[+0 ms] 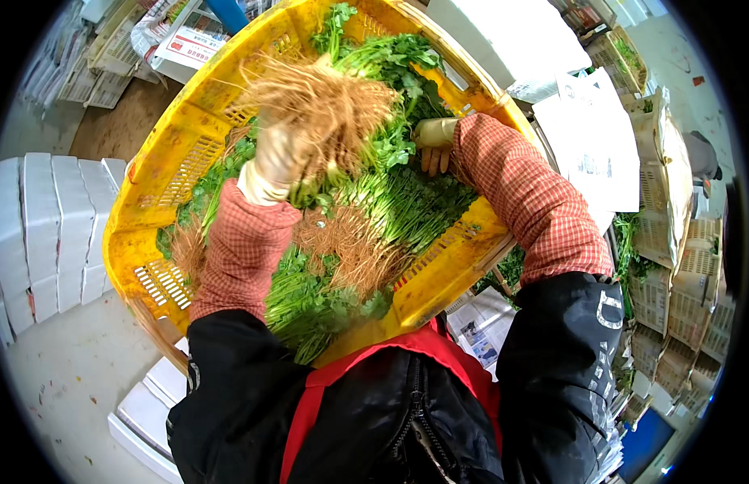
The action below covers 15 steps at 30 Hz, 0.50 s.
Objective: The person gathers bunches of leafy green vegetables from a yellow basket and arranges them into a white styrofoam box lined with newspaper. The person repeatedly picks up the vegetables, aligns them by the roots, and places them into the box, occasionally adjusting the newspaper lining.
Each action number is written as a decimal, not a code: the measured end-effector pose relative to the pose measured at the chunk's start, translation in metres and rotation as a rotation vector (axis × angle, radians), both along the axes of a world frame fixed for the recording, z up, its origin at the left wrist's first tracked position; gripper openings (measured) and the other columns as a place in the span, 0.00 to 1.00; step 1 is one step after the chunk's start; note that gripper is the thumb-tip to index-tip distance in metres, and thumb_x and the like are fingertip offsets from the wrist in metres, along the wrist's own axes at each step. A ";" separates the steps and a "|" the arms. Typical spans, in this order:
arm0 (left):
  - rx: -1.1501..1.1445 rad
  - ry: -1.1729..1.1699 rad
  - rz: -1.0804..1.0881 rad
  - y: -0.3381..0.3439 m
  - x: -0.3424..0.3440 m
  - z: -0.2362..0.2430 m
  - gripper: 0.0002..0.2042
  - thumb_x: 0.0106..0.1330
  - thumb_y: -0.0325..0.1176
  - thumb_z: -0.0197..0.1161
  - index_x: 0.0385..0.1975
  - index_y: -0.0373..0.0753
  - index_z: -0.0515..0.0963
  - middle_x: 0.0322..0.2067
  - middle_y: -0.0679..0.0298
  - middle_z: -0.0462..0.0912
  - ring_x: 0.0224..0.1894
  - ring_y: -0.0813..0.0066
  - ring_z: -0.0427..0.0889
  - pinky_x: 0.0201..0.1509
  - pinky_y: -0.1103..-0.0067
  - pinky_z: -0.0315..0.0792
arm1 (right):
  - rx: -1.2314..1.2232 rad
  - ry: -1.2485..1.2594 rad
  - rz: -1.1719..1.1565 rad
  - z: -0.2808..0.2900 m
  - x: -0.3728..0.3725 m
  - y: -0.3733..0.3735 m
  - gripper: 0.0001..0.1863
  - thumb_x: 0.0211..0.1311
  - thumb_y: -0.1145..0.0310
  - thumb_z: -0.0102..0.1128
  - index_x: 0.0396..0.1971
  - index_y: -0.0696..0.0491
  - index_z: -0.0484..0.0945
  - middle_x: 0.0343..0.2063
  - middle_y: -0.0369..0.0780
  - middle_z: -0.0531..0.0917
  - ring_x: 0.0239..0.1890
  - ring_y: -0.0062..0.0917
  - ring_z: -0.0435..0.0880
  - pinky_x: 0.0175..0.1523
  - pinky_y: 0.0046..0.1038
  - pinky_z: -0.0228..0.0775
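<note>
A large yellow plastic crate (161, 157) holds bunches of leafy greens with long pale-brown roots, which look like coriander or Chinese celery. My left hand (276, 157), in a pale glove, is closed around the root end of one rooted bunch (334, 105), lifted above the others. Its tangled roots fan out over my fingers, and its stems and leaves reach toward the far right side. My right hand (436, 145), also gloved, is bent down into the dark leaves by the crate's right wall, its fingers curled on the greens. Leaves partly hide what it grips. Below lie more rooted bunches (423, 206).
White foam boxes (60, 230) are stacked at the left, with more foam lids (149, 411) at the lower left. A white foam box (511, 40) and paper sheets (592, 141) lie beyond the crate's right side. Beige crates (657, 185) line the far right.
</note>
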State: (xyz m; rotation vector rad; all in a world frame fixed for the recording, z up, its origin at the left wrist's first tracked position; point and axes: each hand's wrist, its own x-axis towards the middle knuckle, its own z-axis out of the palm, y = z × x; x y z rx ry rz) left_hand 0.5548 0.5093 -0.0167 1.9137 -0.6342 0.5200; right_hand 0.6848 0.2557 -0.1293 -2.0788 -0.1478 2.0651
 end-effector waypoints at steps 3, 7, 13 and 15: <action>-0.431 0.247 -0.012 -0.001 -0.021 0.036 0.14 0.65 0.36 0.54 0.45 0.34 0.72 0.40 0.60 0.77 0.45 0.66 0.76 0.56 0.67 0.68 | -0.048 0.016 -0.055 -0.032 0.010 -0.007 0.22 0.66 0.55 0.44 0.53 0.51 0.74 0.52 0.49 0.75 0.59 0.41 0.70 0.62 0.41 0.62; -0.476 0.215 0.100 0.038 -0.042 0.085 0.15 0.64 0.37 0.54 0.45 0.33 0.72 0.39 0.59 0.76 0.47 0.64 0.74 0.57 0.64 0.67 | -0.110 -0.080 -0.016 0.007 -0.008 0.007 0.22 0.65 0.55 0.46 0.51 0.54 0.75 0.50 0.49 0.77 0.57 0.40 0.72 0.62 0.40 0.62; -0.303 0.081 0.279 0.094 -0.074 0.164 0.16 0.64 0.39 0.54 0.44 0.34 0.71 0.39 0.59 0.75 0.47 0.64 0.73 0.59 0.63 0.64 | 0.023 -0.239 0.218 0.012 -0.010 0.010 0.17 0.62 0.58 0.51 0.46 0.52 0.78 0.42 0.49 0.82 0.44 0.40 0.81 0.49 0.43 0.75; -0.248 0.059 0.310 0.099 -0.078 0.179 0.16 0.64 0.40 0.54 0.44 0.34 0.71 0.39 0.60 0.74 0.47 0.64 0.73 0.60 0.62 0.64 | 0.000 -0.352 0.363 0.044 -0.019 0.014 0.17 0.58 0.57 0.55 0.41 0.53 0.81 0.36 0.46 0.84 0.38 0.37 0.83 0.44 0.40 0.76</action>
